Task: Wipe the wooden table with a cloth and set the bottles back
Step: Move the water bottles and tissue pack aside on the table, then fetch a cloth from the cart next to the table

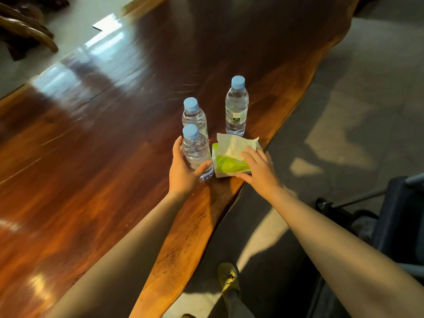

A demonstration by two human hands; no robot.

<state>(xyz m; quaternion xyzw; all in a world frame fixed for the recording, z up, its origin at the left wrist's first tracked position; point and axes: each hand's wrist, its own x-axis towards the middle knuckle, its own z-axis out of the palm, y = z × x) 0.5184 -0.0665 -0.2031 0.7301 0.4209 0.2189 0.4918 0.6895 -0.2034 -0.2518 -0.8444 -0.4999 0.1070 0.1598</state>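
Observation:
Three clear water bottles with light blue caps stand near the right edge of the glossy wooden table (103,138). My left hand (183,171) wraps around the nearest bottle (196,150). A second bottle (193,115) stands just behind it. The third bottle (236,106) stands farther right. A green and white tissue pack (227,165) lies beside the nearest bottle, with a white tissue (234,144) sticking up from it. My right hand (259,171) rests on the pack, thumb at its near side and fingers on its top.
The table's wavy right edge runs diagonally just right of the pack, with grey floor beyond. A dark stroller-like frame (390,214) stands at the right. My foot in a yellow shoe (229,281) is on the floor. Dark wooden furniture (25,26) sits far left.

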